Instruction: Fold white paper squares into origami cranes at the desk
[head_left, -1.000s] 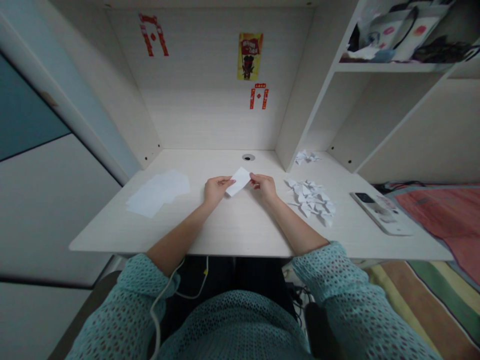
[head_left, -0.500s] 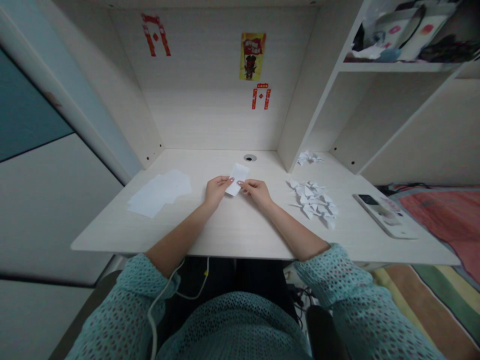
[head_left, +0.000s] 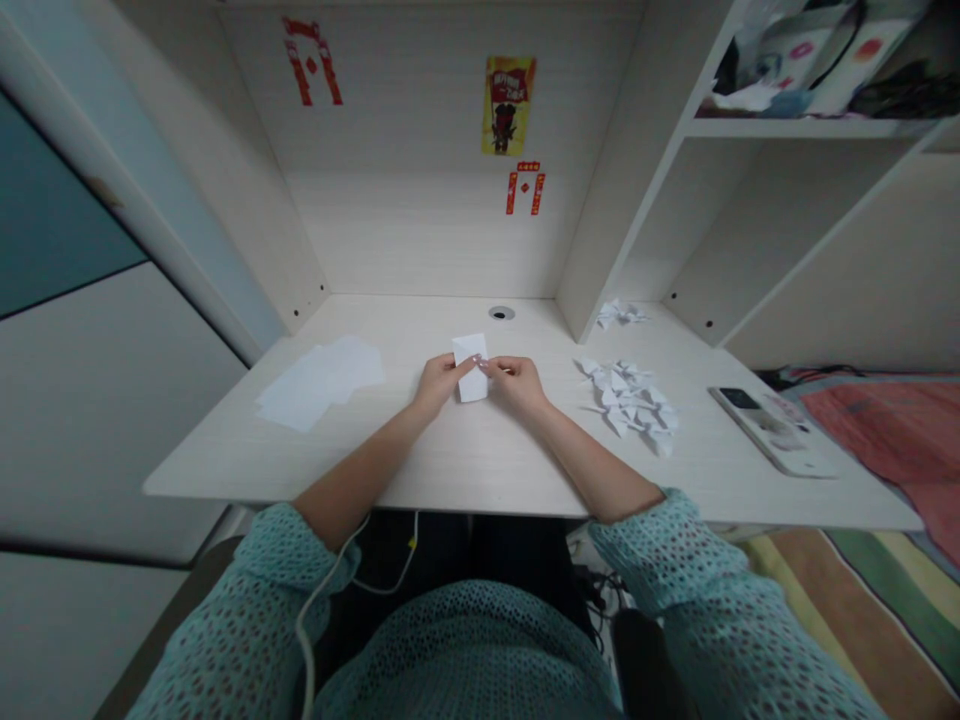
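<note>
A small white sheet of folded paper (head_left: 472,386) is held upright between my hands, above the middle of the desk. My left hand (head_left: 439,382) grips its left side, with the thumb lying across the front. At the right edge, the fingers of my right hand (head_left: 517,376) pinch the paper, close to my left thumb tip. The fingers behind the paper are hidden. To the left lies a spread of flat white sheets (head_left: 322,382). On the right is a heap of small folded paper pieces (head_left: 630,400).
More folded pieces (head_left: 621,314) lie behind the shelf divider (head_left: 626,190). A white phone-like slab (head_left: 772,432) rests at the desk's right. A cable hole (head_left: 501,313) is at the back of the desk (head_left: 450,470). A white cable (head_left: 306,640) hangs by my left sleeve.
The paper has turned from a slant to nearly upright and shifted slightly toward me. My left thumb has moved right across its front, meeting my right fingertips.
</note>
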